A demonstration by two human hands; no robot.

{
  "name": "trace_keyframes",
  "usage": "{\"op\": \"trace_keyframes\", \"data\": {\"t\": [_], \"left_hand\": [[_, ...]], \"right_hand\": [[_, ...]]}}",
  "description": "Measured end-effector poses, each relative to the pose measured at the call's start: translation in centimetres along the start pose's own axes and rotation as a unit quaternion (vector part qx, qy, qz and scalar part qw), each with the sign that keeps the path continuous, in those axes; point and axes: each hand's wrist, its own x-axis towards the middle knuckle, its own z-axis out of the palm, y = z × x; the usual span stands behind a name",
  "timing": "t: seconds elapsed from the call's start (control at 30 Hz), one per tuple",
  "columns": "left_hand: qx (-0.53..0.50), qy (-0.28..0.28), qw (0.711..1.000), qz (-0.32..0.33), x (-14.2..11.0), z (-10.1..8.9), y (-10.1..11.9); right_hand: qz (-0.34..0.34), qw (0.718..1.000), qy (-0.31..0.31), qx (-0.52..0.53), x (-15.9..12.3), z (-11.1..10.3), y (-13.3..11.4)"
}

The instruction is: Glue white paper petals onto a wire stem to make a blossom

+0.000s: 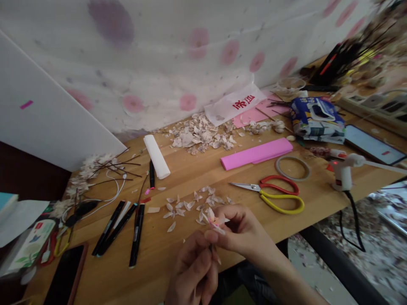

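A small handmade flower [215, 221] with whitish petals and a pink centre is held up over the near edge of the table. My right hand [240, 231] pinches it at its petals between thumb and fingertips. Just below, my left hand [195, 264] is closed around the flower's thin dark stem [210, 248], most of which the fingers hide. Loose pale petals [187, 205] lie scattered on the wood right behind my hands. Scissors [270, 192] with one red and one yellow handle rest beyond my right hand, blades pointing left.
Black markers [136, 235] lie at left near a phone [65, 275]. Farther back are a white paper roll [157, 156], a petal heap [200, 133], folded pink paper [257, 153] and a tape ring [292, 168]. A white glue gun [343, 173] stands at the right edge, its cord hanging.
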Motion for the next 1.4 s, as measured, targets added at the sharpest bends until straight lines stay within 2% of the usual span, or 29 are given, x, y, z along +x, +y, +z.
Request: {"op": "trace_keyframes", "data": {"t": [0.33, 0.43, 0.57, 0.67, 0.8, 1.03, 1.17, 1.33, 1.4], "left_hand": [[0.018, -0.016, 0.999, 0.039, 0.3, 0.5, 0.1], [0.042, 0.009, 0.999, 0.025, 0.3, 0.6, 0.3], [0.024, 0.029, 0.999, 0.021, 0.4, 0.7, 0.4], [-0.004, -0.001, 1.000, 0.025, 0.8, 0.5, 0.2], [-0.052, -0.066, 0.995, 0.053, 1.3, 0.3, 0.2], [-0.096, -0.069, 0.993, -0.013, 1.3, 0.3, 0.1], [-0.132, -0.137, 0.982, -0.001, 1.3, 0.3, -0.3], [-0.130, -0.162, 0.978, 0.018, 1.3, 0.6, 0.1], [-0.137, -0.183, 0.973, 0.026, 1.3, 0.7, 0.2]], "right_hand": [[-0.025, 0.999, -0.028, 0.004, 0.1, -0.2, -0.2], [-0.019, 0.999, -0.031, 0.019, 0.3, -0.4, 0.1], [-0.023, 1.000, -0.010, -0.001, 0.5, -0.5, 0.3], [-0.026, 1.000, -0.006, 0.015, 0.8, -0.5, 0.2], [-0.023, 0.998, -0.043, 0.042, 1.0, -0.5, 0.2], [-0.020, 0.998, -0.019, 0.057, 1.1, -0.6, 0.5], [-0.017, 0.998, -0.017, 0.059, 0.9, -0.7, 0.5], [-0.006, 0.997, -0.052, 0.060, 0.7, -0.7, 0.4], [-0.004, 0.997, -0.048, 0.056, 0.7, -0.6, 0.4]]}}
